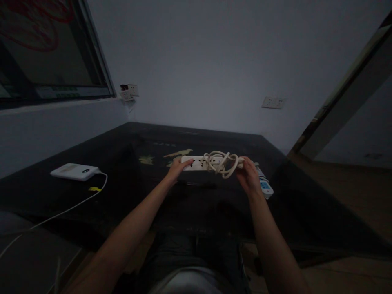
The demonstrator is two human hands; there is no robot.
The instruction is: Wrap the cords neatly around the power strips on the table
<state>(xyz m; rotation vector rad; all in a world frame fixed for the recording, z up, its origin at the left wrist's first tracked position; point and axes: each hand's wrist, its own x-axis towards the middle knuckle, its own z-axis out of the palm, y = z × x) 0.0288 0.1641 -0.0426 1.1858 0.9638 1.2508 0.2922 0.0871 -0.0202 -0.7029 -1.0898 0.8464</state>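
**While both hands grip it, the power strip [199, 163] sits at the far middle of the table [122, 204]**

As I watch through the head camera, the white power strip is held just above the dark table, lengthwise from left to right. My left hand [179, 168] has its left end, with the fingers close together on the top face; the thumb is hidden, so I cannot tell how it grips from below. My right hand [249, 176] is at the other end, fingers curled and pinching the cord [222, 164], which lies in a loose cream bundle of loops over the right half of the strip.

Just beside the right hand, partly behind it, a white and blue object [266, 187] rests on the table; the light is too dim to tell what it is. Well apart to the left lies a flat white device [75, 171] with a white cable [76, 204] running off toward the near edge. Wall sockets [273, 102] sit on the back wall.
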